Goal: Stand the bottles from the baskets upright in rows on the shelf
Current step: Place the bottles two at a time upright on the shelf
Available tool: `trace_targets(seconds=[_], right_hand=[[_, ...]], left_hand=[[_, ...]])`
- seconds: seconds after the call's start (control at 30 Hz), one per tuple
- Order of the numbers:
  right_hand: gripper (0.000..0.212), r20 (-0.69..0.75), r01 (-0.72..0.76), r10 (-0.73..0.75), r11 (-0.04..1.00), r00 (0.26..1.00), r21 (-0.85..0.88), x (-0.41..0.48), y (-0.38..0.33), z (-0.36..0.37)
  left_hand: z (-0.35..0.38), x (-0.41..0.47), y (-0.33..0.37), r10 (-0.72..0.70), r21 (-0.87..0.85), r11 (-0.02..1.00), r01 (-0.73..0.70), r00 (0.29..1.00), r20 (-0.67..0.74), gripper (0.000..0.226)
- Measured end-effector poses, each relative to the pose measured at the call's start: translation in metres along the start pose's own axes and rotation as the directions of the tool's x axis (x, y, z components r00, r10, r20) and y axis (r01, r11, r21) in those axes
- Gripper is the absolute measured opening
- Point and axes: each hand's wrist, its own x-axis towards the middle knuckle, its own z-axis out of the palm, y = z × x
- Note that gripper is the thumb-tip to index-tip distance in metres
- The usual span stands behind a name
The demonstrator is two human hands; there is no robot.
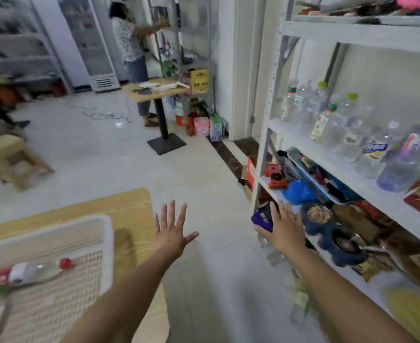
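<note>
My left hand [172,229] is open, fingers spread, holding nothing, and hovers over the floor just beside the table [134,201]. My right hand [284,226] is also flat and empty, in front of the clutter low on the rack.

The basket [100,219] sits on the table to my left. One bottle [38,269] with a red cap lies on its side in it. The view is blurred at the lower left corner, so I cannot tell whether a second one lies there.

The bottles [324,123] on the shelf [310,149] stand upright, crowded, with the front ones near the edge.

Risks:
- The lying bottle is round and clear. It may roll from a loose grip.
- The standing ones look light, so a knock from my wrist while placing could topple a row.
- There is little free room at the front, and a bottle set there could fall off.
</note>
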Motion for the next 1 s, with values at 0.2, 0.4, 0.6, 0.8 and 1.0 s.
trace_targets(seconds=[0.2, 0.4, 0.6, 0.8, 1.0], right_hand=[[0.092, -0.017, 0.376, -0.375, 0.926, 0.927, 0.042, -0.001, -0.190, -0.010], [0.092, 0.032, 0.609, -0.610, 0.792, 0.791, 0.054, -0.021, -0.315, -0.001], [0.095, 0.153, 0.777, -0.774, 0.627, 0.615, 0.054, -0.032, -0.393, 0.034], [0.092, 0.242, 0.823, -0.822, 0.553, 0.515, 0.128, -0.023, -0.453, 0.056], [0.092, 0.325, 0.839, -0.835, 0.514, 0.443, 0.177, -0.014, -0.493, 0.086]], left_hand=[[-0.010, -0.077, -0.148, -0.360, -0.038, 0.932, 0.360, 0.933, 0.025, 0.119], [0.021, -0.142, -0.222, -0.545, -0.136, 0.824, 0.550, 0.835, 0.078, 0.092], [0.052, -0.179, -0.270, -0.696, -0.171, 0.677, 0.716, 0.698, 0.169, 0.092], [0.051, -0.188, -0.334, -0.801, -0.193, 0.519, 0.832, 0.553, 0.229, 0.094], [0.069, -0.189, -0.356, -0.874, -0.126, 0.378, 0.917, 0.399, 0.276, 0.094]])
